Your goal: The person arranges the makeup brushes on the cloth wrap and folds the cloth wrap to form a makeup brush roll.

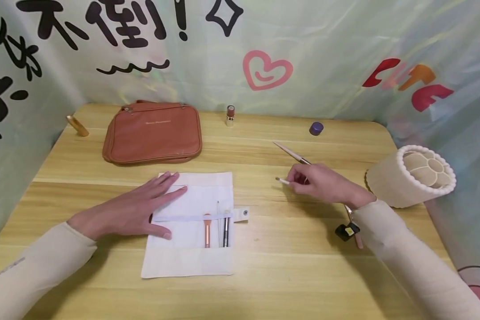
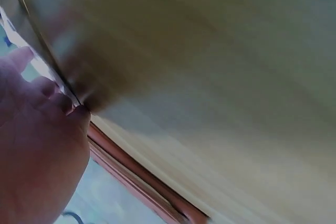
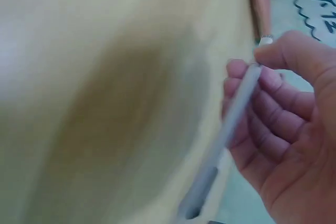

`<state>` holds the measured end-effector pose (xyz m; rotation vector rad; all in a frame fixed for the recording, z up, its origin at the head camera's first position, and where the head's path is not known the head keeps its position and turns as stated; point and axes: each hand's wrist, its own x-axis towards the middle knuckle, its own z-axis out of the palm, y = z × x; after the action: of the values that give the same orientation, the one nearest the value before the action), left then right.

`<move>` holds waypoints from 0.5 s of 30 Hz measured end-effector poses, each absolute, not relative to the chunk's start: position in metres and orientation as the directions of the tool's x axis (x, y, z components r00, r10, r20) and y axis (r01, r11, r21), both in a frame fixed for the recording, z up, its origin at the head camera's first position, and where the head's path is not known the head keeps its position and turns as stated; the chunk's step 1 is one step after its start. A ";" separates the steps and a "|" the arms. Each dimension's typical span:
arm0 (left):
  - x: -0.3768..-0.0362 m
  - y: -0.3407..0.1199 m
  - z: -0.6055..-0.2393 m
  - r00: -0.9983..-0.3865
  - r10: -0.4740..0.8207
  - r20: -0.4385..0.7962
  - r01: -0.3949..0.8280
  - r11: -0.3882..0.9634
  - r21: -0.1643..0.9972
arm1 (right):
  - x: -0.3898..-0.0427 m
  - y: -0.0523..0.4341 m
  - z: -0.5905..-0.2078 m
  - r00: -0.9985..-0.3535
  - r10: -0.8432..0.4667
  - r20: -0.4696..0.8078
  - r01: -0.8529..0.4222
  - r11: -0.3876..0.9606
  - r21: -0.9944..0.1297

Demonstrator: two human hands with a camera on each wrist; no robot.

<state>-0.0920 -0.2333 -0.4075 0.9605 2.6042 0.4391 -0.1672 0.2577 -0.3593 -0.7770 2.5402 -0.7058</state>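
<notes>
The right hand point(image 1: 324, 184) pinches a thin white brush point(image 1: 282, 180) with curled fingers point(image 3: 262, 85), just above the worktop point(image 1: 304, 275), to the right of the white cloth roll point(image 1: 192, 262). The step in hand looks like picking this brush up to tuck it into the roll. The next move likely calls for carrying it left to the roll and sliding it under the band beside the others. The left hand point(image 1: 138, 209) lies flat, fingers straight, on the left part of the roll and holds it down. In the roll sit three tools: one pink brush point(image 1: 206, 231), one dark brush point(image 1: 226, 231) and one thin pin-like one between them. One more long brush point(image 1: 292, 153) lies right of the roll, past the hand. Behind the roll are one brown bag point(image 1: 154, 131), one lipstick point(image 1: 230, 114), one gold tube point(image 1: 77, 126) and one purple cap point(image 1: 316, 128). One white brush holder point(image 1: 414, 175) lies tipped far to the right.
</notes>
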 end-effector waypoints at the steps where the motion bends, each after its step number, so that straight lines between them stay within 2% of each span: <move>1: -0.094 -0.228 -0.408 -0.712 0.672 -0.201 0.570 0.722 0.392 | -0.170 0.257 -0.356 -0.781 -0.591 -0.199 -0.393 0.715 -0.579; 5: -0.100 -0.205 -0.407 -0.691 0.691 -0.213 0.585 0.707 0.398 | -0.178 0.251 -0.344 -0.816 -0.559 -0.147 -0.356 0.687 -0.633; 10: -0.108 -0.173 -0.405 -0.664 0.713 -0.224 0.604 0.689 0.401 | -0.184 0.241 -0.334 -0.842 -0.538 -0.046 -0.375 0.644 -0.667; 15: -0.121 -0.137 -0.402 -0.647 0.720 -0.251 0.613 0.687 0.389 | -0.185 0.225 -0.331 -0.860 -0.510 -0.003 -0.357 0.608 -0.709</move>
<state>-0.1208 -0.1371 -0.4021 1.0404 2.5136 0.3795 -0.1854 0.2246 -0.3308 -0.7186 2.6278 -1.0919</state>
